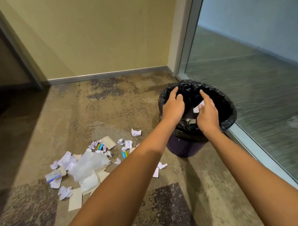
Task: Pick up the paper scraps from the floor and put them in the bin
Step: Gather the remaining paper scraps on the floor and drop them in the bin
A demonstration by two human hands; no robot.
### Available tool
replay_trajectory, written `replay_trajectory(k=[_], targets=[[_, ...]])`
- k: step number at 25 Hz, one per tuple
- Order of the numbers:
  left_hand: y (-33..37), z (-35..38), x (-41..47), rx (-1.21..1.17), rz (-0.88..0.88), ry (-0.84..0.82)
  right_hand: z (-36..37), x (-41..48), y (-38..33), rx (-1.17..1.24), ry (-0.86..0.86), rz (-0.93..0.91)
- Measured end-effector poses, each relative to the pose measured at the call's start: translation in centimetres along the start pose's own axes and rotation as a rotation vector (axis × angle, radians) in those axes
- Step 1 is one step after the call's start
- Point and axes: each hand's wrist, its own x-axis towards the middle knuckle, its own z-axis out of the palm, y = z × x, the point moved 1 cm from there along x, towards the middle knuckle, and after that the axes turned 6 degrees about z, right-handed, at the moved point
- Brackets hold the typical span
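Observation:
A dark bin [186, 148] lined with a black bag [229, 114] stands on the carpet by the glass wall. Both my hands hover over its mouth. My left hand [173, 106] has its fingers spread and holds nothing. My right hand [208, 113] is also spread, and a white paper scrap [198, 107] shows just beside its thumb, inside the bin; whether it touches the hand I cannot tell. Several crumpled white paper scraps [136, 132] lie scattered on the floor to the left of the bin.
Among the scraps lie a thin white plastic bag [89, 165], tan cardboard pieces [108, 142], small colourful packets [124, 154] and a flat packet [55, 175]. A glass wall [255, 82] runs along the right. A beige wall with skirting [104, 75] closes the back.

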Motion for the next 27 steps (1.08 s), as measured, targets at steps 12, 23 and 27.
replay_trajectory(k=[12, 23, 27], targets=[[-19.9, -14.1, -13.6, 0.302, -0.044, 0.492, 10.9, -15.4, 3.3, -0.114, -0.189, -0.488], [-35.0, -24.4, -20.0, 0.772, -0.644, 0.219, 21.5, -13.7, 13.9, -0.533, -0.687, 0.074], [-37.3, -24.8, -18.0, 0.867, -0.529, 0.016, 24.0, -13.8, 13.2, -0.574, -0.794, 0.080]])
